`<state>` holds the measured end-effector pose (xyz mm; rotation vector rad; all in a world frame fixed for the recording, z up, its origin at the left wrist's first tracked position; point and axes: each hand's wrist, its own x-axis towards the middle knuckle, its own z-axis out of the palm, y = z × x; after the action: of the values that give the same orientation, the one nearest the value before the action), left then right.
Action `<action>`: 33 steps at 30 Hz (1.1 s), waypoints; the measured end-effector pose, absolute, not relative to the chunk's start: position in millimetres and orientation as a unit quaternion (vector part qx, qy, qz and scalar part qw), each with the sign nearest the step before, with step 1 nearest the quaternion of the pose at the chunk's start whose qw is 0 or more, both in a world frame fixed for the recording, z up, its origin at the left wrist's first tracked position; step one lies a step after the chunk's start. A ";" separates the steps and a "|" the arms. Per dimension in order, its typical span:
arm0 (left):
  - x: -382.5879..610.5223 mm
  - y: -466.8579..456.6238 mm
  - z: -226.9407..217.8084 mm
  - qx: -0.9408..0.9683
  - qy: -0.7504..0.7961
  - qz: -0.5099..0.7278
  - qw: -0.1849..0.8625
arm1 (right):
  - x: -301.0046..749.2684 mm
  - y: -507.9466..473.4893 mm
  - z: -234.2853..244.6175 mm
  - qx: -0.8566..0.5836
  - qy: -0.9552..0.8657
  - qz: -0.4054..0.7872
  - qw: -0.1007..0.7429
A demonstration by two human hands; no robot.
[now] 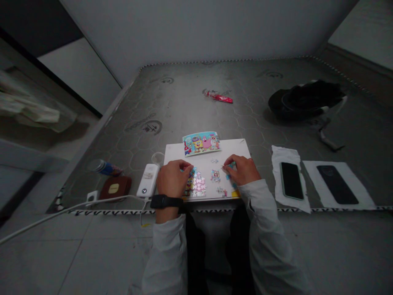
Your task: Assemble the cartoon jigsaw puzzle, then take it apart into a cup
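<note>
A partly joined jigsaw puzzle (199,185) lies on a white board (173,152), its left side hidden by my left hand (174,177). That hand is closed in a pinch at the puzzle's upper left edge; what its fingertips hold is hidden. Over the board's right side, my right hand (242,169) pinches a small puzzle piece (222,166). Between the hands sits a small joined cluster of pieces (215,175). Loose pieces (220,190) lie below it, others partly under my right hand. A cartoon picture card (202,143) rests across the board's far edge.
To the left are a white power bank (147,180) with a cable, a brown case (115,187) and a blue can (107,168). Two phones (291,180) (337,184) lie on white paper at right. Farther back are a red-handled tool (219,97) and a black helmet-like object (303,100).
</note>
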<state>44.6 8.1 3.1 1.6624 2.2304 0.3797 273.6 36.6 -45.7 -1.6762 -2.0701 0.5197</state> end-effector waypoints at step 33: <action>44.7 7.8 6.3 0.579 0.788 0.128 0.167 | 322.5 26.4 -23.1 -0.649 -0.686 0.327 0.031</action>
<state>44.7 7.8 6.3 1.6469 2.2419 0.3650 322.5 26.4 -23.1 -2.0001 -2.1120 1.0085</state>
